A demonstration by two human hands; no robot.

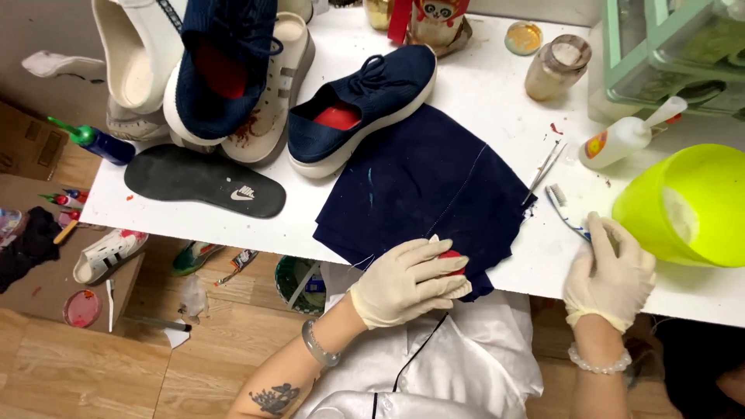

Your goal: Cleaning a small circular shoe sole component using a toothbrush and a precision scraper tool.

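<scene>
My left hand, in a cream glove, is closed over a small red object at the near edge of a dark blue cloth spread on the white table. My right hand, also gloved, grips the handle of a toothbrush whose bristle head points away from me, next to a lime-green plastic bowl. A navy shoe with a red insole lies just beyond the cloth.
More shoes are piled at the back left above a loose black insole. Tweezers, a white squeeze bottle, a jar and a green rack stand at the right. Shoes and bottles litter the wooden floor.
</scene>
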